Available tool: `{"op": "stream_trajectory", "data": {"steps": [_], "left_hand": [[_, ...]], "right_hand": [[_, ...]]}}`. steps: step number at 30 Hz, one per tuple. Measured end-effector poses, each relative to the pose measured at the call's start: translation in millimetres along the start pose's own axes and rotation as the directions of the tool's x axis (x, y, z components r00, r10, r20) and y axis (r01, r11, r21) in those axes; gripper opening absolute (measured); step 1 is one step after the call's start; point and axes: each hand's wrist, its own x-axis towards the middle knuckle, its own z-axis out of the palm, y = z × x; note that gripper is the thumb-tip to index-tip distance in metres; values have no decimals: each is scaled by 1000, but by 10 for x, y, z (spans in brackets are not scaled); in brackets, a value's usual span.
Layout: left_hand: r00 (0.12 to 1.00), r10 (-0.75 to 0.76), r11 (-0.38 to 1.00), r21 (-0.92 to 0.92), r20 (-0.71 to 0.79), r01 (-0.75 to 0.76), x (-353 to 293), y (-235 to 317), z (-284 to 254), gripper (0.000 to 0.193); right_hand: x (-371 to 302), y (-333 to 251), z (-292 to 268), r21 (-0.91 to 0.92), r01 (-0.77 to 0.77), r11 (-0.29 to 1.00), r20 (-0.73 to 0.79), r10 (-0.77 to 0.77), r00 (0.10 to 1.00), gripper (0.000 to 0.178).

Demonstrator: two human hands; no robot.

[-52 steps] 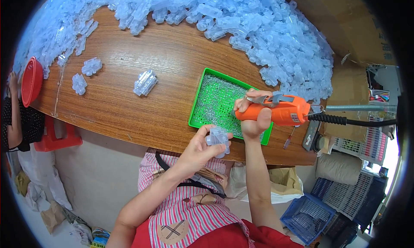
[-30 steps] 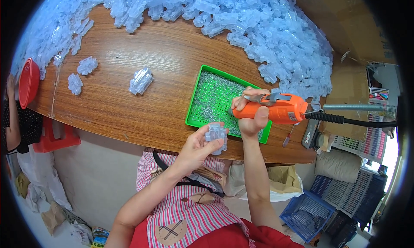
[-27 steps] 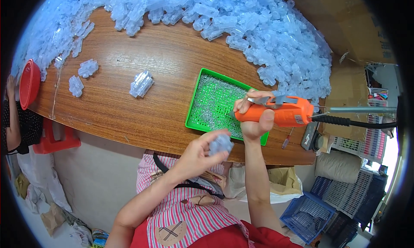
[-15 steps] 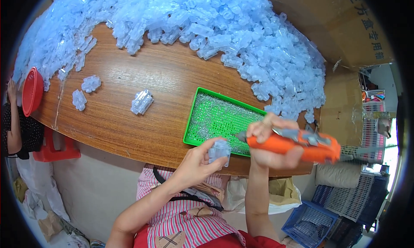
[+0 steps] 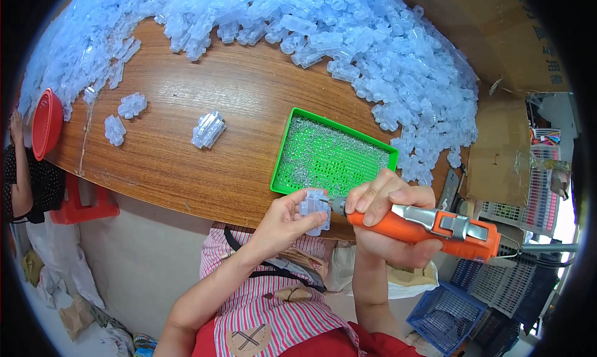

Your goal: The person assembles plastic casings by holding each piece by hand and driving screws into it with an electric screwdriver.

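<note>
My left hand (image 5: 280,230) pinches a small block of clear plastic (image 5: 315,209) between thumb and fingers, just off the table's near edge. Wrapped in my right hand (image 5: 387,201) is an orange electric screwdriver (image 5: 407,229), lying nearly level with its tip pointing left. That tip meets the right side of the block, or comes very close to it. Just beyond both hands sits a green perforated tray (image 5: 336,166), strewn with many small silvery screws. Three similar clear pieces lie apart on the left: one block (image 5: 209,130) and two others (image 5: 132,105) farther left.
A huge heap of clear plastic parts (image 5: 298,24) covers the table's far side. Cardboard (image 5: 497,170) walls in the right. At left are a red basket (image 5: 46,124), a red stool (image 5: 81,201) and another person's arm (image 5: 22,177). A blue crate (image 5: 448,316) stands low right.
The screwdriver has come left and down from over the tray, and its tip is now at the plastic block. My left hand keeps its hold. The whole view has shifted slightly.
</note>
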Motion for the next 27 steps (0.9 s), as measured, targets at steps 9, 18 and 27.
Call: {"op": "stream_trajectory", "data": {"steps": [9,18,27], "left_hand": [[868,447,528,720,217,-452,-34,147,176,47],[979,164,899,426,-117,-100,113,62,39,55],[1000,-11,998,59,1,11,61,-55,137,49]], "right_hand": [[48,96,-200,-25,-7,1000,-102,4,995,68],[21,326,-448,-193,-106,975,-267,52,962,66],[-51,630,-587,-265,-145,953,-279,68,958,61]]}}
